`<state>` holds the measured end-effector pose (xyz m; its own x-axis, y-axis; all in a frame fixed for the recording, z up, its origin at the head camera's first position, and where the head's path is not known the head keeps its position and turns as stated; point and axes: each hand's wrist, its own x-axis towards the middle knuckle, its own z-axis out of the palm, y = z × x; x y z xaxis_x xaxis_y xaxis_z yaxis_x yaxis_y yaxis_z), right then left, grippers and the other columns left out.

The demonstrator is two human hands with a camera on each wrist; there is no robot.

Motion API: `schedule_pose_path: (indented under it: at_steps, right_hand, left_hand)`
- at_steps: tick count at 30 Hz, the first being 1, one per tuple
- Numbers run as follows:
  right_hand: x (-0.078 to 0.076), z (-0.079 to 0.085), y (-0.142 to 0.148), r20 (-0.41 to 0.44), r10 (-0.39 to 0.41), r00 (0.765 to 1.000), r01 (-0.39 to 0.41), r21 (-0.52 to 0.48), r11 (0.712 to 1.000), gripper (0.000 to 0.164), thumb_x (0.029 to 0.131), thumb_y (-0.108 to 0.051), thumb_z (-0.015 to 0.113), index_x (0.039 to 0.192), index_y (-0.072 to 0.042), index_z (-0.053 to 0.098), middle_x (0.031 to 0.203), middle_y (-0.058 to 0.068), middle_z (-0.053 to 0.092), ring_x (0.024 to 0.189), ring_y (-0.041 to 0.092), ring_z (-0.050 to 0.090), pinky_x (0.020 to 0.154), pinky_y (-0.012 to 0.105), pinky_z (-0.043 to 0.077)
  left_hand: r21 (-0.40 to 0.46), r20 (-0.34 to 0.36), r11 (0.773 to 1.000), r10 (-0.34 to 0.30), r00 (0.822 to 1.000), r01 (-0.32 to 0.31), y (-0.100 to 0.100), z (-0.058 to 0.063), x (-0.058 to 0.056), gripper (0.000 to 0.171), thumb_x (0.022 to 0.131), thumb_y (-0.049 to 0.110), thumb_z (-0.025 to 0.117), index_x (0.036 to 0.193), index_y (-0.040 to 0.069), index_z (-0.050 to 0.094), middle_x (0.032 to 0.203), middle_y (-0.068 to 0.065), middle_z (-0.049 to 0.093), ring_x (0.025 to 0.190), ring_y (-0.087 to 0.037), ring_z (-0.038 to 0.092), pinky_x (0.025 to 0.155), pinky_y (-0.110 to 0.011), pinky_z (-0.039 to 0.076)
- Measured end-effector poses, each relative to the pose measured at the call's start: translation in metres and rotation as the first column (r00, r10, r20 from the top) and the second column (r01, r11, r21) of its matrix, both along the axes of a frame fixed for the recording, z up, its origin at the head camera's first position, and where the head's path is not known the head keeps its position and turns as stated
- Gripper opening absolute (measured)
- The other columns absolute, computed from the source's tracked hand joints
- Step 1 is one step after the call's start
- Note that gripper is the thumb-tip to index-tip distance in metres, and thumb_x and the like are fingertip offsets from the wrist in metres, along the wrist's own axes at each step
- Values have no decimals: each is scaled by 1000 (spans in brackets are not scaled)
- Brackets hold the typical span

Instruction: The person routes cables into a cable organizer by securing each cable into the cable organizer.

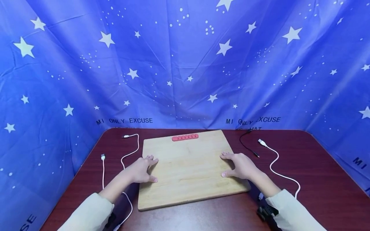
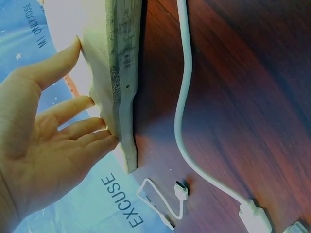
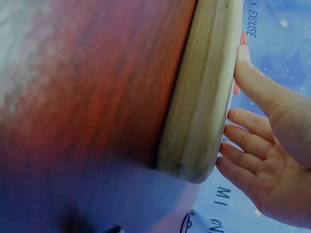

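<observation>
A light wooden board (image 1: 188, 170) lies slightly turned on the dark red table, with a red ridged strip (image 1: 185, 137) at its far edge. My left hand (image 1: 141, 170) touches the top of the board near its left side, thumb and fingers spread. Over by the right side, my right hand (image 1: 241, 165) rests its fingertips on the surface in the same way. Both wrist views show the thick board edge (image 2: 126, 73) beside the fingertips, and neither hand curls round it.
White cables (image 1: 131, 152) lie on the table left of the board, partly behind the left forearm. To the right are a short black cable (image 1: 245, 146) and a white USB cable (image 1: 277, 157). A blue star-patterned curtain (image 1: 185, 64) hangs behind the table and at both sides.
</observation>
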<state>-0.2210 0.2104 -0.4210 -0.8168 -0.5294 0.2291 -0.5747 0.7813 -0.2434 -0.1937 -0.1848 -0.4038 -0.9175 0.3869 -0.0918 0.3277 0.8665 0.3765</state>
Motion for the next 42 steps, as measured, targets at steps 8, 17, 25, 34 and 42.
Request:
schedule_pose_path:
  at_steps: [8, 17, 25, 34, 42]
  right_hand:
    - [13, 3, -2, -4, -41, 999, 41, 17, 999, 68, 64, -41, 85, 117, -3, 68, 122, 14, 68, 115, 31, 64, 94, 46, 52]
    - [20, 5, -5, -62, -64, 996, 65, 18, 998, 67, 62, -43, 85, 115, -5, 69, 119, 13, 70, 109, 29, 67, 87, 44, 54]
    - [26, -1, -6, -78, -100, 992, 100, 4, 995, 67, 60, -44, 85, 113, -7, 70, 116, 12, 71, 107, 28, 68, 85, 44, 55]
    - [38, -2, -5, -96, -146, 985, 145, -21, 989, 67, 59, -44, 86, 112, -7, 70, 114, 10, 72, 105, 27, 69, 84, 43, 56]
    - [39, 1, -3, -101, -164, 981, 165, 1, 986, 69, 57, -48, 86, 111, -7, 71, 111, 10, 73, 101, 28, 70, 82, 43, 56]
  left_hand:
    - [13, 14, 1000, -3, 1000, 3, -1, -1, 0, 77, 68, 26, 85, 132, -3, 55, 141, -33, 45, 137, -43, 40, 114, -51, 35]
    - [-3, -17, 999, -38, 999, 38, -5, 2, -6, 75, 67, 26, 85, 130, -3, 57, 140, -33, 47, 136, -43, 42, 113, -51, 36]
    - [-1, -23, 997, -76, 997, 76, -9, -1, -9, 75, 66, 24, 86, 129, -4, 57, 140, -33, 47, 136, -44, 41, 113, -53, 35]
    - [10, -23, 993, -116, 993, 117, -7, -2, -20, 75, 66, 25, 86, 130, -2, 57, 141, -31, 46, 136, -44, 40, 114, -53, 34]
    - [12, -30, 991, -134, 990, 135, -3, -2, -26, 76, 66, 26, 85, 130, -2, 57, 141, -31, 46, 136, -44, 41, 113, -53, 35]
